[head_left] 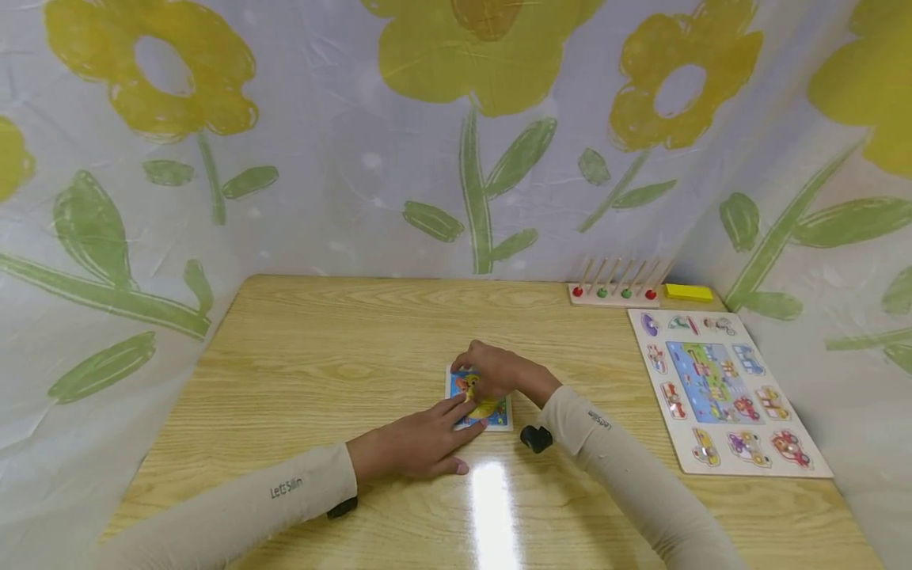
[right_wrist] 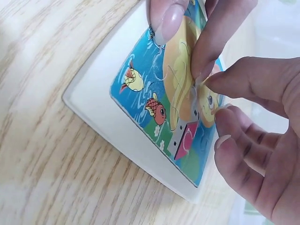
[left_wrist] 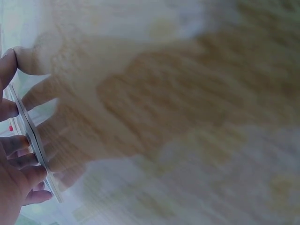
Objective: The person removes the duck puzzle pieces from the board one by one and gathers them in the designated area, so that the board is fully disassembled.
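Note:
A small, white-bordered picture puzzle [head_left: 504, 419] lies on the table under both hands. Its picture shows a yellow duck [right_wrist: 176, 65] on blue water with small fish. My left hand [head_left: 416, 443] reaches in from the near left, extended fingers resting on the puzzle, thumb apart over the table. From the right, my right hand [head_left: 499, 370] arches over the far part with bent fingers. In the right wrist view, right fingertips [right_wrist: 213, 84] touch the picture by the duck's head, close to a left fingertip; I cannot tell whether they pinch a piece.
A larger wooden board [head_left: 648, 380] with vehicle pieces lies to the right. Behind it stand a peg rack [head_left: 613, 299] with red and green beads and a yellow block [head_left: 688, 293]. Flowered cloth [head_left: 321, 158] hangs along the table's back and sides.

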A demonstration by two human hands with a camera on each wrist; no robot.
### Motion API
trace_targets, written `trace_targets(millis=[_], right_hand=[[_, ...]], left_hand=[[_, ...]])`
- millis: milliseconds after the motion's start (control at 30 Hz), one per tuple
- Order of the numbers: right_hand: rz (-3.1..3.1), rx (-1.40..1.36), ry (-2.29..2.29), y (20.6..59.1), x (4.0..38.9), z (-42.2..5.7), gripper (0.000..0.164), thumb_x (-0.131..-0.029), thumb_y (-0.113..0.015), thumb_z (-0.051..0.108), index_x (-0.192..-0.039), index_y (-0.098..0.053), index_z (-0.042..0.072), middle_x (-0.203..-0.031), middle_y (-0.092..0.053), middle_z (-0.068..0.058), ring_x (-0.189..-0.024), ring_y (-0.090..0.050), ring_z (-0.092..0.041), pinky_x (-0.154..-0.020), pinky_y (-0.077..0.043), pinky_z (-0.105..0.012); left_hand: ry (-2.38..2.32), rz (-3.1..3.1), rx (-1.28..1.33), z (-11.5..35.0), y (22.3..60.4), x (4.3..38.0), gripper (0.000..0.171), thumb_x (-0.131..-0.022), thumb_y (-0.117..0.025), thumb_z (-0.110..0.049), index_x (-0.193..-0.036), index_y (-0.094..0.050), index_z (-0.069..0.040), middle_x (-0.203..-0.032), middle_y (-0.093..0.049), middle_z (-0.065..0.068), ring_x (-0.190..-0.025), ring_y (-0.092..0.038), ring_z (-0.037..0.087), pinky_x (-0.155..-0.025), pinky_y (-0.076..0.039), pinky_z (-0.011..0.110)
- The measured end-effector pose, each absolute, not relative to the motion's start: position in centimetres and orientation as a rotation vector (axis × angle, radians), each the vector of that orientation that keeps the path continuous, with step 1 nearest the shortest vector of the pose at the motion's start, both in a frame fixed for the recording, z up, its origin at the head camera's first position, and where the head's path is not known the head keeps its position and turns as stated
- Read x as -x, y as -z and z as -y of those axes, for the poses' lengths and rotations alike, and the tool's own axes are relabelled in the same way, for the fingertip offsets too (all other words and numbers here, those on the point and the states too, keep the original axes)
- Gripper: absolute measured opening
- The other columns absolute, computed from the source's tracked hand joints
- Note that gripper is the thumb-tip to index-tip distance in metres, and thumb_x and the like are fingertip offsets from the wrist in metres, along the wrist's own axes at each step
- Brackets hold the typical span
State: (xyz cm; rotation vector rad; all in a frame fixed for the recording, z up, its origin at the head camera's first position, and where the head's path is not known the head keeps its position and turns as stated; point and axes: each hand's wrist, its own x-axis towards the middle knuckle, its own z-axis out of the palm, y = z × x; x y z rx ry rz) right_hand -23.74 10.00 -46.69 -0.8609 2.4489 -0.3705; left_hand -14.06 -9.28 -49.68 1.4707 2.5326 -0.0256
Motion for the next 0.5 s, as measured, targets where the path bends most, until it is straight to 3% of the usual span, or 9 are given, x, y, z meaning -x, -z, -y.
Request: trace_targets(millis=[167,333,433,500], right_hand=[[-2.451,0.880,0.386,46.76,23.88,-9.94,0.051,-0.089,-0.076,0.014,-0.137,-0.061,0.016,-0.128,-0.053,-0.009,-0.117,-0.057,-0.025,-0.095,-0.052,-0.039],[-2.453,0.886,0.392,46.83,24.09,-9.76,0.039,-0.095,-0.070,0.017,-0.134,-0.062,0.016,-0.127,-0.052,-0.010,-0.111,-0.057,-0.021,-0.084,-0.053,-0.032],[-2.436,0.885,0.430,46.93,24.20,-9.66,0.033,-0.100,-0.064,0.021,-0.132,-0.063,0.014,-0.126,-0.052,-0.011,-0.088,-0.063,-0.019,-0.074,-0.054,-0.030],[-2.426,0.882,0.447,46.97,24.26,-9.58,0.032,-0.101,-0.062,0.024,-0.131,-0.063,0.013,-0.126,-0.051,-0.011,-0.074,-0.063,-0.017,-0.075,-0.053,-0.029]], left_hand=[[0.030,-2.537,-1.473,9.24,49.83,14.09,0.069,-0.105,-0.039,-0.055,-0.160,-0.029,-0.014,-0.165,-0.023,0.019,-0.152,-0.024,0.040,-0.119,-0.033,0.043],[0.044,-2.542,-1.483,9.25,49.92,14.06,0.069,-0.105,-0.038,-0.055,-0.160,-0.029,-0.014,-0.165,-0.021,0.020,-0.152,-0.022,0.039,-0.120,-0.033,0.042],[0.060,-2.554,-1.510,9.25,50.01,14.08,0.070,-0.105,-0.038,-0.056,-0.159,-0.029,-0.014,-0.165,-0.021,0.020,-0.152,-0.022,0.039,-0.119,-0.033,0.042],[0.060,-2.557,-1.524,9.27,50.02,14.08,0.070,-0.104,-0.038,-0.056,-0.159,-0.030,-0.013,-0.165,-0.021,0.020,-0.152,-0.022,0.039,-0.120,-0.033,0.042]])
